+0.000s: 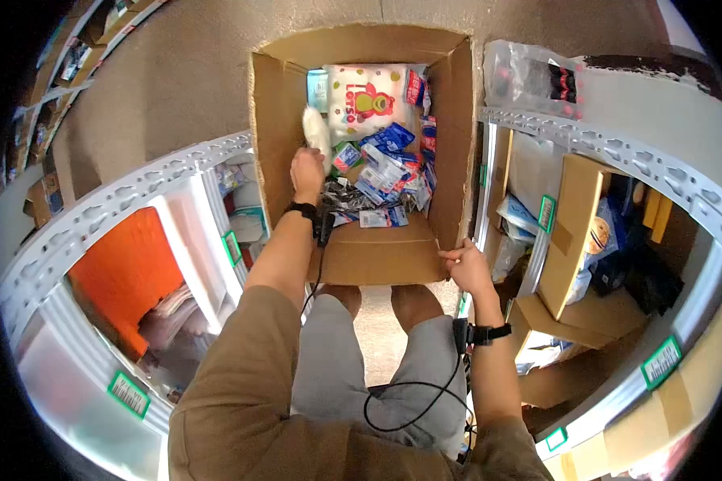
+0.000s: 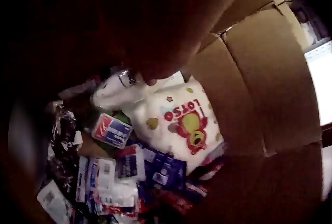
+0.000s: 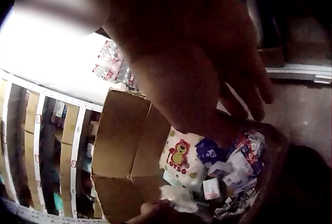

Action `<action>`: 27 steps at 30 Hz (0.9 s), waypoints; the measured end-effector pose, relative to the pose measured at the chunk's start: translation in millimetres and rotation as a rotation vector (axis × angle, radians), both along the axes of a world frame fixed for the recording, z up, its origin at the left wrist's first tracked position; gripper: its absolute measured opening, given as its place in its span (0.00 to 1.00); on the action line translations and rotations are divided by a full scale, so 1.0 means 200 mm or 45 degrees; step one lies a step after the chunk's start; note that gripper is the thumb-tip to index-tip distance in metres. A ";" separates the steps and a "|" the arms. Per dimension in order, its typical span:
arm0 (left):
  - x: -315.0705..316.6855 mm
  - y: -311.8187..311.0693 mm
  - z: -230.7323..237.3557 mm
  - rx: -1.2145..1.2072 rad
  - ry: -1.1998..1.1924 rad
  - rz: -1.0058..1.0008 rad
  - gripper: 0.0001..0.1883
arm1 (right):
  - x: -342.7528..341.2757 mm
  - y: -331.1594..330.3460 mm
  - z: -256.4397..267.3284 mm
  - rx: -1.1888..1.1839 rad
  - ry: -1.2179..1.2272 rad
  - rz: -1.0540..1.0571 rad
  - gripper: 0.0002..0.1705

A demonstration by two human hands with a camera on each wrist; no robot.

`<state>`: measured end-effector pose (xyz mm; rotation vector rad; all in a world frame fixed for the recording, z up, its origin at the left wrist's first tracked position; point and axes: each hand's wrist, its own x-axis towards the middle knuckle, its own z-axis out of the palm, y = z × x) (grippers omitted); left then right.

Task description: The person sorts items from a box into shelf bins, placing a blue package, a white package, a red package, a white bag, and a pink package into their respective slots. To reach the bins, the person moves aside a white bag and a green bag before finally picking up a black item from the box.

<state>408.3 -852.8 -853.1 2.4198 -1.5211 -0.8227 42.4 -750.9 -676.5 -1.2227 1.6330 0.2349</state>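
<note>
A large open cardboard box (image 1: 385, 250) stands in front of the person's legs. My left hand (image 1: 307, 172) reaches inside along its left wall, fingers curled round the lower end of a long white packet (image 1: 317, 132); glossy wrapping shows on this packet (image 2: 111, 93) in the left wrist view. Beside it lies a puffy white LOTSO bag (image 1: 371, 96) with a bear print. Blue-and-white packets (image 1: 381, 172), a green-and-blue packet (image 1: 346, 157) and crumpled dark wrapping (image 1: 343, 195) fill the near part. My right hand (image 1: 469, 267) grips the box's near right corner by its edge.
Metal shelving stands close on both sides, with an orange panel (image 1: 128, 268) at left and an open carton (image 1: 565, 232) at right. A wrapped pack of bottles (image 1: 532, 80) lies beyond the box at right. A black cable (image 1: 413, 383) loops across the lap.
</note>
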 end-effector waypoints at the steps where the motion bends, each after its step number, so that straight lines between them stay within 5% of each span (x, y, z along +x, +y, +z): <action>1: -0.01 0.00 0.06 -0.095 0.090 0.133 0.09 | 0.00 0.00 0.02 0.014 -0.004 -0.016 0.14; 4: -0.09 -0.05 0.48 -0.002 0.248 0.199 0.10 | 0.06 -0.03 0.18 0.084 0.017 0.094 0.28; 6: -0.12 -0.10 0.81 0.081 0.336 0.157 0.10 | 0.13 -0.11 0.40 0.050 0.058 0.174 0.46; 8: -0.12 -0.13 1.14 0.082 0.378 0.082 0.10 | 0.19 -0.20 0.61 -0.249 -0.106 0.052 0.48; 10: -0.12 -0.21 1.55 0.433 1.088 0.199 0.09 | 0.22 -0.32 0.84 -0.590 -0.349 -0.113 0.52; 11: -0.12 -0.22 1.77 0.407 1.090 0.184 0.09 | 0.22 -0.37 0.97 -0.649 -0.433 -0.166 0.55; 12: -0.12 -0.23 1.98 0.430 1.409 0.279 0.07 | 0.22 -0.42 1.13 -0.680 -0.513 -0.121 0.59; 14: -0.09 -0.26 2.33 0.438 1.897 0.330 0.05 | 0.23 -0.49 1.44 -0.600 -0.896 -0.203 0.56; 15: -0.10 -0.27 2.52 0.420 1.896 0.305 0.05 | 0.24 -0.50 1.57 -0.544 -1.199 -0.315 0.53; 16: -0.11 -0.28 2.74 0.328 1.991 0.332 0.05 | 0.25 -0.51 1.77 -0.595 -1.295 -0.281 0.43; 18: -0.14 -0.25 3.10 0.089 2.172 0.402 0.07 | 0.24 -0.49 2.11 -0.591 -1.332 -0.333 0.39; 19: -0.10 -0.26 3.22 0.032 2.238 0.068 0.12 | 0.24 -0.49 2.28 -0.578 -1.364 -0.385 0.34; 20: -0.11 -0.26 3.34 -0.152 2.141 0.027 0.16 | 0.25 -0.48 2.42 -0.663 -1.390 -0.432 0.25; 23: -0.22 -0.20 3.69 -0.499 1.466 -0.331 0.31 | 0.30 -0.43 2.77 -0.746 -1.691 -0.737 0.23; 25: -0.35 -0.11 3.85 -0.567 1.818 -0.605 0.33 | 0.37 -0.38 2.97 -0.951 -1.737 -0.734 0.29; 27: -0.44 -0.03 3.96 -0.557 1.898 -0.468 0.36 | 0.39 -0.34 3.09 -0.978 -1.793 -0.666 0.31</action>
